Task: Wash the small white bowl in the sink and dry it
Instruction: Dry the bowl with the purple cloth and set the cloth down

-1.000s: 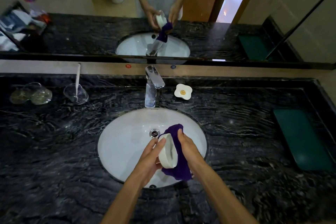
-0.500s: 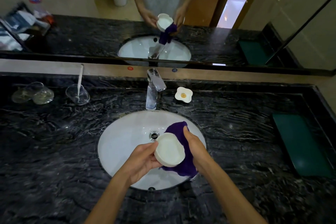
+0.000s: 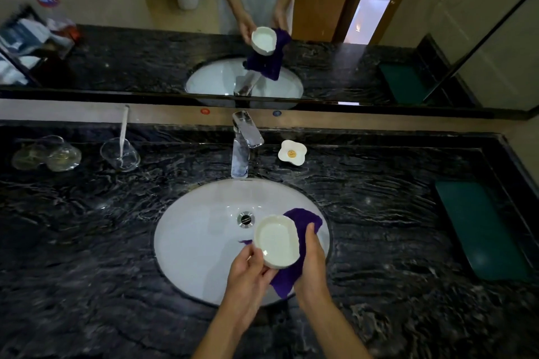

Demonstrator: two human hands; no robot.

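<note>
The small white bowl is held over the right half of the white oval sink, its opening facing up towards me. My left hand grips its near rim from below left. My right hand presses a purple cloth against the bowl's right side and underside; the cloth hangs below the bowl. No water runs from the chrome tap.
A dark marble counter surrounds the sink. On it stand a glass with a white toothbrush, glass dishes at far left, an egg-shaped soap dish and a green tray at right. A mirror runs behind.
The bowl has turned from edge-on to opening-up between my hands. The purple cloth has shifted from behind it to under and beside it.
</note>
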